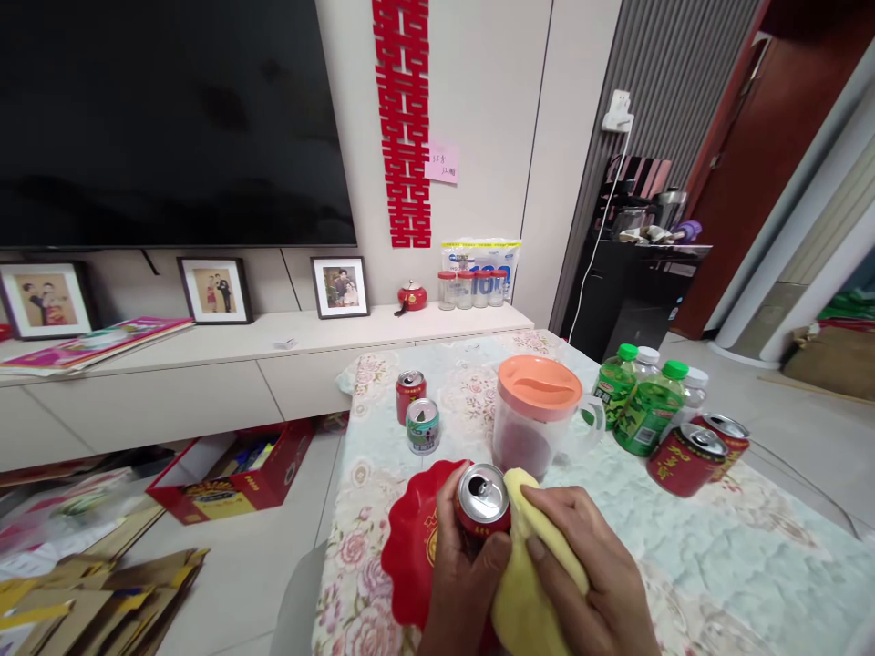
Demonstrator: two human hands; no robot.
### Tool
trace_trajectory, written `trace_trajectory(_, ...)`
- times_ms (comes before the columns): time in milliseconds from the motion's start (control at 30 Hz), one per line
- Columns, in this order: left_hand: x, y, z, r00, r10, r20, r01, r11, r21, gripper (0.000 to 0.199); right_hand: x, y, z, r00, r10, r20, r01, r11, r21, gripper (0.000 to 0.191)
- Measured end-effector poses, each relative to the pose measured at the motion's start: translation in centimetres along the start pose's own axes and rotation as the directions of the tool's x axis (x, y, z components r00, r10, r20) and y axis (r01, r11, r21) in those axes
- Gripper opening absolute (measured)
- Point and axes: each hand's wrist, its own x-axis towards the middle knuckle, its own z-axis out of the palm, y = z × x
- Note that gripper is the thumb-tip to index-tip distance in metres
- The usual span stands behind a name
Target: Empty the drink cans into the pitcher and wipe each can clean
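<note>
My left hand [459, 579] is wrapped round a red drink can [482, 497], its silver top facing up with the mouth hole open. Pressed against the can's right side is a yellow cloth [537, 565], pinched in the fingers of my right hand [591, 565]. Under the can lies a red scalloped plate [408, 547] with gold print, partly covered by my left hand. Just beyond stands a clear pitcher [523, 442] with an orange lid [540, 384]. A red can [410, 401] and a green-and-white can [423, 433] stand beyond the plate, to the left of the pitcher.
Green-capped bottles [646, 415] and red cans [685, 463] stand at the right on the floral tablecloth [369, 519]. Behind the table runs a white cabinet [321, 360] with picture frames [340, 287] and red-lidded jars [471, 290]. A red carton [236, 483] and flattened cardboard [102, 592] lie on the floor.
</note>
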Motion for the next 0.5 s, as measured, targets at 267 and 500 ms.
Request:
trace_trajectory(267, -0.3, -0.9, -0.2, 0.999, -0.026, 0.029, 0.028, 0.998, -0.051, 0.083, 0.4, 0.6, 0.7, 0.996, -0.075, -0.051, 0.07, 0.993, -0.097, 0.035)
trace_trajectory(500, -1.3, -0.3, 0.5, 0.993, -0.052, 0.108, 0.071, 0.981, -0.182, 0.082, 0.2, 2.4, 1.0, 0.999, 0.03, -0.044, -0.037, 0.987, -0.158, 0.031)
